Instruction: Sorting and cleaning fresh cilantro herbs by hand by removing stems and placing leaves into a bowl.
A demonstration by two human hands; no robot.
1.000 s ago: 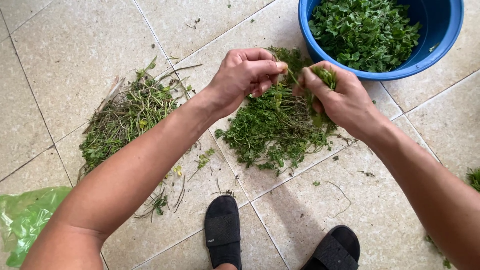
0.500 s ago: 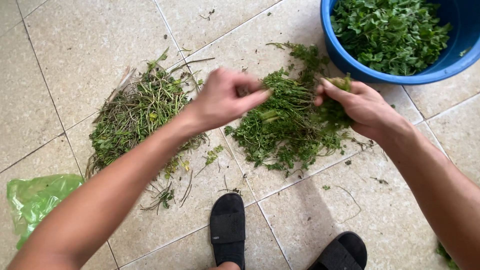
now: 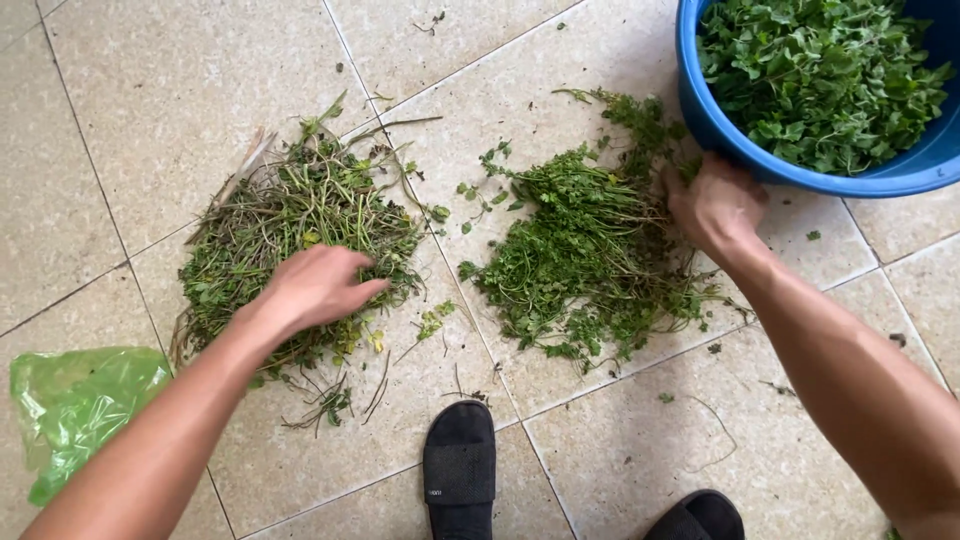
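Since half a second ago my left hand (image 3: 318, 287) swung from mid-frame down onto the stem pile (image 3: 290, 240) at left, fingers loosely spread, holding nothing I can see. Right hand (image 3: 716, 205) reaches into the leafy herb heap (image 3: 590, 255) at centre, beside the blue basin (image 3: 720, 130) upper right; its grip is hidden.

My one camera sat on my head and looked almost straight down at the tiled floor (image 3: 120, 130), close enough that my forearms entered from the bottom edge. My sandal (image 3: 459, 468) marked the near side; the blue basin (image 3: 715, 130) was cut off at the top right corner.
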